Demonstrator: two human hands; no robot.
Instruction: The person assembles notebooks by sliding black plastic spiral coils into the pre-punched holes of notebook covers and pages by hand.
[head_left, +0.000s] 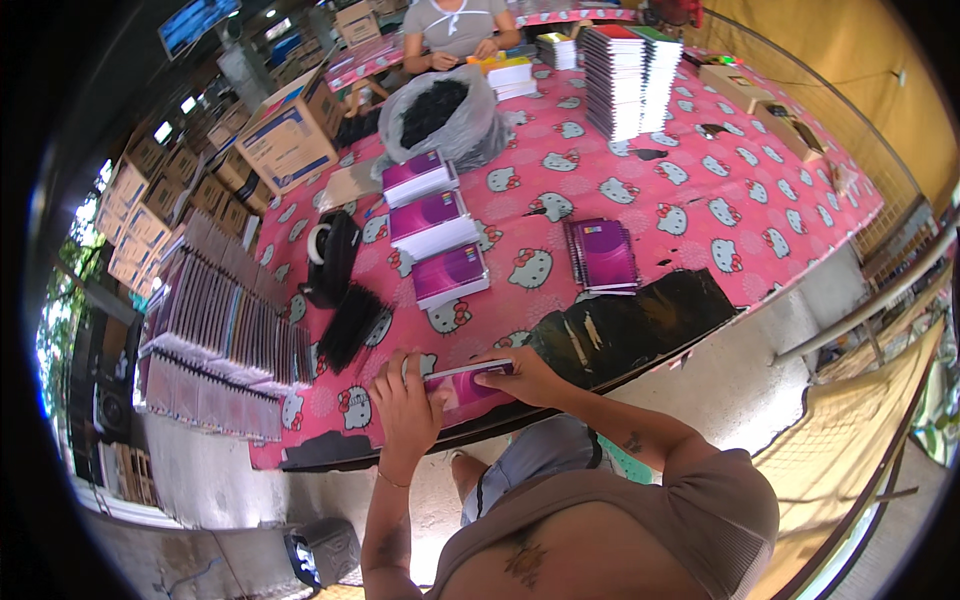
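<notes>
A small purple-covered notebook (468, 393) lies between my hands at the table's near edge, its white page edge facing away from me. My left hand (405, 402) grips its left end, thumb against the cover and fingers over the far side. My right hand (530, 378) holds the right end, thumb on top of the cover. Beyond my left hand is a bundle of black binding coils (350, 325). Three stacks of purple-covered pads (450, 273) stand in a row farther off. To their right sits a small pile of coil-bound purple notebooks (605, 255).
A black tape dispenser (333, 258) stands left of the pads. Tall rows of bound notebooks (220, 320) fill the left edge. Behind are a plastic bag of black coils (440, 115), a carton (290, 135) and tall notebook stacks (615, 85). Another person (455, 35) works across the table.
</notes>
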